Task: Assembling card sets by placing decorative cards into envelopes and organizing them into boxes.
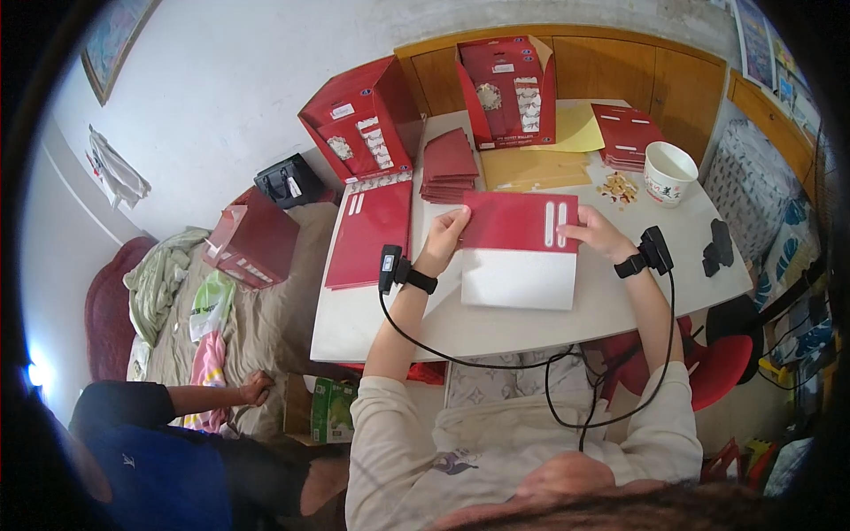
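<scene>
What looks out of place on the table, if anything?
Loose tan and reddish scraps lie scattered on the table, beside the white cup. They look odd uncontained so near the red card stack; I can't tell what they are.

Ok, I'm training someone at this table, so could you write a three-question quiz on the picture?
1. What do the left hand and right hand hold between them?
2. True or false: the white cup stands to the right of the yellow sheet.
3. How many red display boxes stand on the table?
A) one
B) two
C) four

Key:
1. A red-and-white card piece.
2. True.
3. B.
</scene>
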The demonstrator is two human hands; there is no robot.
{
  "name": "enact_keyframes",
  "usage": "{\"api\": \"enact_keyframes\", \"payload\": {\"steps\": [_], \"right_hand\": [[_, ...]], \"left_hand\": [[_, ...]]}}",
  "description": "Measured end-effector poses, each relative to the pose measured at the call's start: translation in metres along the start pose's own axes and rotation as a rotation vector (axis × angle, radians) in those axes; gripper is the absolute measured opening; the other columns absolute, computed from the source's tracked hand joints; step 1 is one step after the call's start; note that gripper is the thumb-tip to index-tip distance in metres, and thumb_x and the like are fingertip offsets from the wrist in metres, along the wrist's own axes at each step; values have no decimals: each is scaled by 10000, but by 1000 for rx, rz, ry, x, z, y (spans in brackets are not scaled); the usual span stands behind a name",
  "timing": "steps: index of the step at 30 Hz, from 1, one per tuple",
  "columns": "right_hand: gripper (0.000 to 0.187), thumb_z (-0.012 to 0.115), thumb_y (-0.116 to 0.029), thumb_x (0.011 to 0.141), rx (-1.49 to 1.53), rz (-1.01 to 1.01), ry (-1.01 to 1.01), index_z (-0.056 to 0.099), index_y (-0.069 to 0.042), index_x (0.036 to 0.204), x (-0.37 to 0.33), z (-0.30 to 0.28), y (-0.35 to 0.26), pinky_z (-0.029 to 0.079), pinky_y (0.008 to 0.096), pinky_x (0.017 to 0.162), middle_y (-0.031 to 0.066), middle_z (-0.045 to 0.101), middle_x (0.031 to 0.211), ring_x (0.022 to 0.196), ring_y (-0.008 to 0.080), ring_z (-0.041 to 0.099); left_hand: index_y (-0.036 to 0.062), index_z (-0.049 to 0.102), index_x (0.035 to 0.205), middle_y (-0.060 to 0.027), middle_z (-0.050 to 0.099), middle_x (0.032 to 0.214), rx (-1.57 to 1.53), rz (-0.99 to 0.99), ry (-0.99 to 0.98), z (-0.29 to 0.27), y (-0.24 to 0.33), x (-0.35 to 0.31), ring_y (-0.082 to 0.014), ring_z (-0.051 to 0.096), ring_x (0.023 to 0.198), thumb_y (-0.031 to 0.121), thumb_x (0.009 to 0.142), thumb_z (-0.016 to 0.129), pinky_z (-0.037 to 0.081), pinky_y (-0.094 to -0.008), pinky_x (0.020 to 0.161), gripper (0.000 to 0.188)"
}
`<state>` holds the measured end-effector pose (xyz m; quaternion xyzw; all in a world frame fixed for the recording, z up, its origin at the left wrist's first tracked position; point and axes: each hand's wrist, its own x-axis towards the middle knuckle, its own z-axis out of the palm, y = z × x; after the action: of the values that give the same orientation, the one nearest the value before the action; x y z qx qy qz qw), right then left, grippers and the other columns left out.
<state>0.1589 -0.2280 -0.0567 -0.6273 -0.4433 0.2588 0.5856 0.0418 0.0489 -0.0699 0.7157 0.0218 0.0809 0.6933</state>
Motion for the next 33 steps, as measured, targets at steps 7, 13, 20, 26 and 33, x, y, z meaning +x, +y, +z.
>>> {"api": "enact_keyframes", "payload": {"steps": [7, 13, 20, 26, 33], "right_hand": [[334, 594, -155, 808, 174, -12, 171, 506, 0, 1091, 3, 2, 5, 444, 241, 771, 59, 586, 991, 892, 107, 550], [443, 626, -108, 776, 38, -13, 6, 442, -6, 1166, -5, 5, 2, 400, 279, 865, 74, 528, 1101, 1004, 121, 490], [472, 547, 14, 771, 442, 33, 73, 395, -18, 1217, -8, 11, -6, 405, 305, 872, 90, 518, 1109, 1027, 173, 510], [356, 553, -4, 754, 277, -348, -188, 550, 1, 1109, 0, 10, -15, 381, 334, 933, 168, 488, 1192, 1103, 235, 477], [355, 455, 53, 763, -130, -473, 64, 615, -66, 1057, 8, 32, -22, 313, 327, 985, 129, 473, 1235, 1161, 246, 426]], "left_hand": [[-18, 507, 1063, -57, 588, 957, -137, -77, -169, 25, 4, -14, -106, 568, 836, 195, 843, 576, 461, -222, 699, 313], [-14, 510, 1071, -75, 582, 995, -239, -10, -191, 28, 7, -17, -131, 574, 871, 162, 842, 570, 469, -257, 744, 295], [-7, 476, 1167, -80, 531, 1150, -519, -98, -373, 22, 13, -22, -167, 490, 1070, 15, 812, 518, 370, -298, 933, 359], [13, 406, 1238, -143, 501, 1174, -586, 89, -307, 21, 11, -19, -231, 470, 1101, 202, 843, 457, 344, -342, 953, 440], [77, 276, 1319, -107, 344, 1328, -1058, 7, -234, 49, 15, -22, -277, 349, 1203, 690, 781, 304, 282, -448, 985, 816]]}}
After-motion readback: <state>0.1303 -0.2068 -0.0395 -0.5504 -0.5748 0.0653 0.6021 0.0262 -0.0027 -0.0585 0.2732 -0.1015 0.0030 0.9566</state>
